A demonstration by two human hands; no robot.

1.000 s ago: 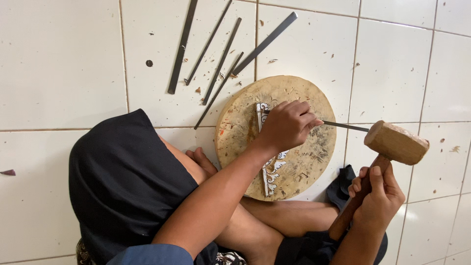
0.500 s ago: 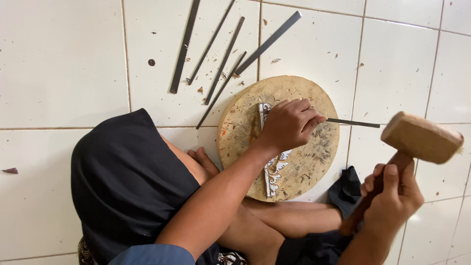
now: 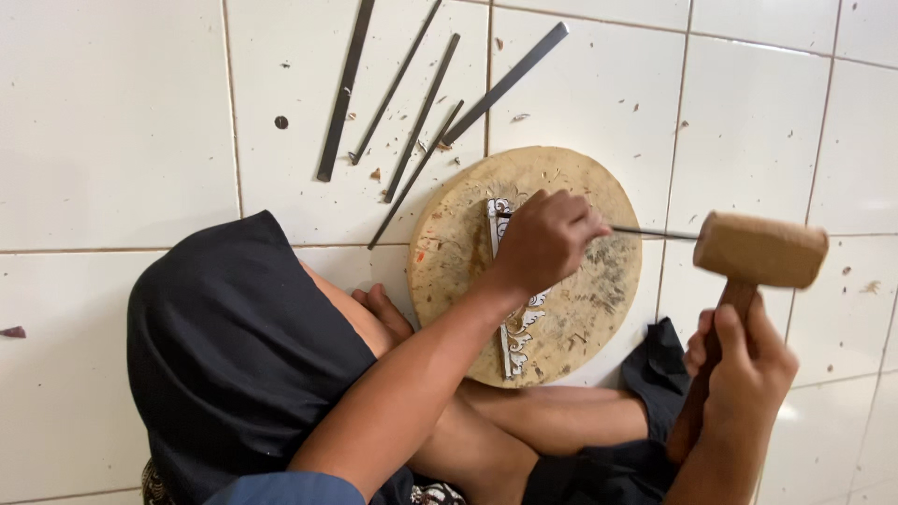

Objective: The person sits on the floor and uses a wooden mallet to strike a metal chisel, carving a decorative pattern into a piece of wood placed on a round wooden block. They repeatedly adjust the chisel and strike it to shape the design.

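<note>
1. While the thin carved strip (image 3: 517, 329) lies along the middle of the round wooden block (image 3: 599, 309) on the tiled floor (image 3: 112, 122), its white scrollwork shows cut-through openings at both visible ends, so much of the piercing looks done; the stretch under the hand cannot be judged.
2. The left hand (image 3: 547, 238) is closed around a slim metal chisel (image 3: 655, 233), its shaft sticking out to the right; the tip is hidden under the fingers, so where it meets the strip cannot be told.
3. The right hand (image 3: 744, 360) has a full closed grip on the handle of a wooden mallet (image 3: 760, 250), whose head hangs just beside the chisel's free end, apparently touching or nearly so.
4. Five spare metal chisels (image 3: 421, 117) lie fanned on the floor beyond the block, with small chips scattered among them.
5. The person's dark garment (image 3: 234, 355) and folded legs cover the block's near edge; the mallet handle's lower end is lost behind the right hand.
</note>
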